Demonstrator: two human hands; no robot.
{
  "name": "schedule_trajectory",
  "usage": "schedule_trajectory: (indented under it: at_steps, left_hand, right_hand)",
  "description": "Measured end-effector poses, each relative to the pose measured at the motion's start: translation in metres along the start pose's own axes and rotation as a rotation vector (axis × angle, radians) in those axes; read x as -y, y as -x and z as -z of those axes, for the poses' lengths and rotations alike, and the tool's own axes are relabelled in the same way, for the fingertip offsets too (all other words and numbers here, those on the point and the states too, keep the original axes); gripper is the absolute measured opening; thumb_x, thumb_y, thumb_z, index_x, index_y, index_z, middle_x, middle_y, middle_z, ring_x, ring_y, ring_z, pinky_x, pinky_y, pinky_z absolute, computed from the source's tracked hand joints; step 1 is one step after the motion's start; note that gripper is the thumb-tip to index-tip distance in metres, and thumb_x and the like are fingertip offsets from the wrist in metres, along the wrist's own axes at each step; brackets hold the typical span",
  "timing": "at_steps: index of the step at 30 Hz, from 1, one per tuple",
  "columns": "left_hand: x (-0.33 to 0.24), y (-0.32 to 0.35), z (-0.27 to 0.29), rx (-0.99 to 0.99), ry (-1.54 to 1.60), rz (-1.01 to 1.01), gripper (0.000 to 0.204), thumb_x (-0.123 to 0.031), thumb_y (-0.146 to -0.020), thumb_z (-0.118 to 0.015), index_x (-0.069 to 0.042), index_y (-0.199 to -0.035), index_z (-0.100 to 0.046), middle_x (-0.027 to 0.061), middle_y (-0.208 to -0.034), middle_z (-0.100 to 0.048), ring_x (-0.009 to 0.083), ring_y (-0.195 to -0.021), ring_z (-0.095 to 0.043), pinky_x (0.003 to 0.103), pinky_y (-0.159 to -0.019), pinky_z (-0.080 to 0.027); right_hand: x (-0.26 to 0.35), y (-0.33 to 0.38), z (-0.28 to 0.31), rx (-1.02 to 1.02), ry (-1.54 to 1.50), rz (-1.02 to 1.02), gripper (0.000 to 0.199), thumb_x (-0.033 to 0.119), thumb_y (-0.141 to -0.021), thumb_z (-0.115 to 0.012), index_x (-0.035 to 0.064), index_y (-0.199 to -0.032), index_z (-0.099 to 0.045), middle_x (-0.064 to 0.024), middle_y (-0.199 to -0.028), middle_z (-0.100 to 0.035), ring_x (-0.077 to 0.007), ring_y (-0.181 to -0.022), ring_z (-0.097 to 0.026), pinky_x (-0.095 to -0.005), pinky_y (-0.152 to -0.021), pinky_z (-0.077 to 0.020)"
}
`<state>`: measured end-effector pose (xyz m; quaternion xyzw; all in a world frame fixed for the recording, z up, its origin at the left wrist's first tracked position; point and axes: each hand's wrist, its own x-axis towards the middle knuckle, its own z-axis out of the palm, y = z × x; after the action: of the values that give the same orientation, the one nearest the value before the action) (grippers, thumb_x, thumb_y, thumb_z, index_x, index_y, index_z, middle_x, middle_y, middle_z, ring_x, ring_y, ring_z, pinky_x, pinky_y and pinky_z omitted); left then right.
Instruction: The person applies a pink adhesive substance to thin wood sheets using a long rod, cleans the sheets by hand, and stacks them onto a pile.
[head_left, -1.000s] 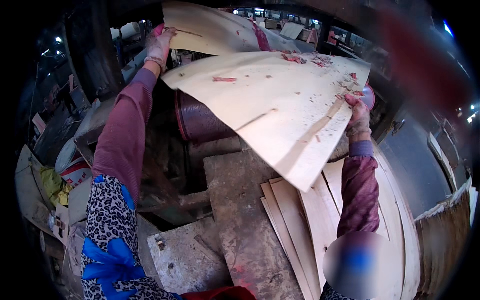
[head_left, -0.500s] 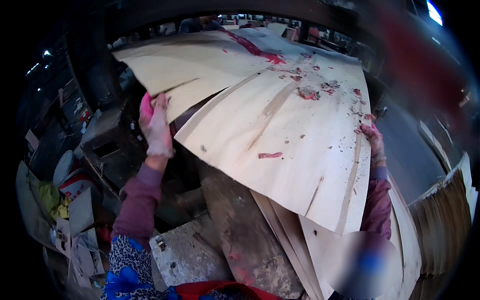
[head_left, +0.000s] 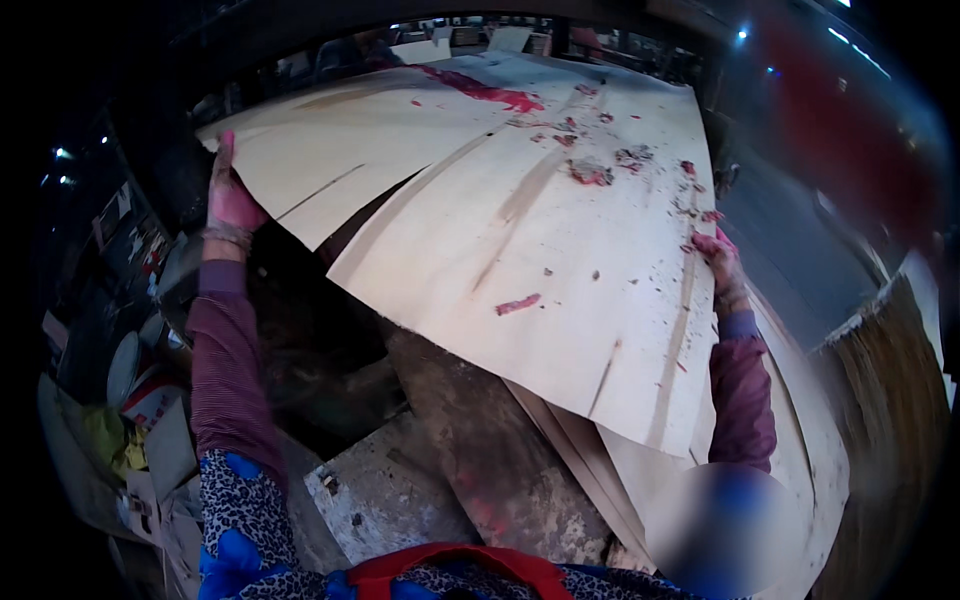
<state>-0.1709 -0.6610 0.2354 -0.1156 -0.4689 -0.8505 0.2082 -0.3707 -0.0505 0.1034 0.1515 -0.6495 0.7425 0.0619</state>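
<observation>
Fingers of the right hand [head_left: 724, 268] are clamping a thin, cream, wooden veneer sheet [head_left: 560, 250]; the left hand's [head_left: 236, 204] are touching it, closure unclear. The sheet is extending beyond a stained brown flat panel [head_left: 490, 450]. Uneven pulling could be lengthening its dark, tapering split [head_left: 378, 208], beyond the panel.

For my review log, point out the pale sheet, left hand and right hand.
Pale sheet [head_left: 560, 245], head view: surface near its middle.
Left hand [head_left: 236, 204], head view: middle of the hand.
Right hand [head_left: 723, 264], head view: middle of the hand.
</observation>
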Motion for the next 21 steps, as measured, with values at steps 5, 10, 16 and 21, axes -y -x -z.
schedule_trajectory:
  at_steps: [5,10,16,21]
  left_hand:
    - [-0.001,-0.036,0.015,-0.436,-0.207,-0.076,0.028,-0.013,-0.083,-0.057,0.002,-0.107,-0.054,0.0122,-0.105,-0.058,0.0252,-0.094,-0.058,0.036,-0.084,-0.047]
    - [0.012,-0.011,0.014,-0.404,-0.274,-0.247,0.017,-0.002,-0.081,-0.054,0.0,-0.097,-0.056,0.0108,-0.097,-0.061,0.0222,-0.091,-0.059,0.033,-0.084,-0.048]
    - [0.026,0.018,0.015,-0.344,-0.3,-0.341,0.023,-0.004,-0.077,-0.061,-0.004,-0.098,-0.053,0.0068,-0.09,-0.059,0.0174,-0.082,-0.059,0.03,-0.076,-0.05]
    - [0.056,0.047,-0.011,0.015,-0.293,-0.32,0.035,-0.019,-0.083,-0.062,-0.001,-0.11,-0.05,0.0054,-0.098,-0.056,0.0161,-0.091,-0.054,0.029,-0.081,-0.046]
  right_hand:
    - [0.0,-0.017,0.016,0.044,0.137,0.127,0.022,0.005,-0.076,-0.05,-0.005,-0.094,-0.058,-0.0098,-0.089,-0.063,-0.0147,-0.082,-0.059,-0.0258,-0.077,-0.0459]
    - [0.033,-0.022,0.011,0.04,0.448,0.104,0.021,0.009,-0.079,-0.049,-0.0046,-0.081,-0.065,-0.0103,-0.084,-0.064,-0.0163,-0.08,-0.059,-0.0284,-0.075,-0.0473]
    - [0.069,-0.027,-0.002,0.121,0.973,0.272,0.018,0.007,-0.077,-0.048,-0.0033,-0.075,-0.064,-0.0105,-0.074,-0.06,-0.0169,-0.07,-0.059,-0.0277,-0.069,-0.0491]
    - [0.038,-0.05,0.012,0.146,0.077,-0.13,0.012,0.002,-0.073,-0.049,-0.0003,-0.082,-0.058,-0.0085,-0.067,-0.056,-0.0154,-0.056,-0.056,-0.0287,-0.052,-0.0499]
